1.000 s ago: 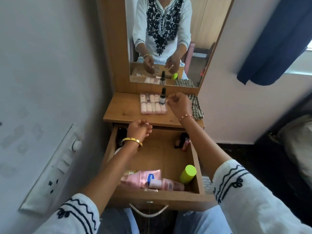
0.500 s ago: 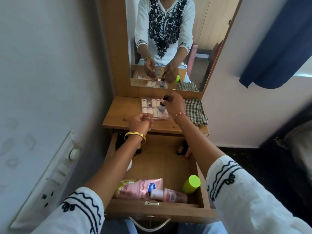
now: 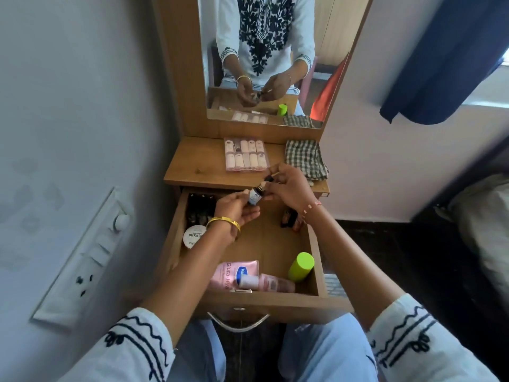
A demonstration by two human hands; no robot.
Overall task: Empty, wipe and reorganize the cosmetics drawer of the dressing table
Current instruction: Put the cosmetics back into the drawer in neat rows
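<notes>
The small dropper bottle (image 3: 256, 194) hung just above centre frame, over the back edge of the open drawer (image 3: 314, 244), its long axis tilted, cap toward the upper right. The left hand (image 3: 237, 209) pinched its base from the lower left; the right hand (image 3: 286, 188), equally near, pinched the cap end. Fingers hid the cap, so whether it sat on or loose could not be told. The surface (image 3: 198, 166) lay just beyond, carrying a packet of pink tubes (image 3: 246, 154) and a checked cloth (image 3: 304, 158).

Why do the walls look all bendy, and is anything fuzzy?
Head view: the wide lens bows the wall and mirror frame; the small bottle held by the left hand and right hand is a bit blurred, its label unreadable; daylight comes from the right.
</notes>
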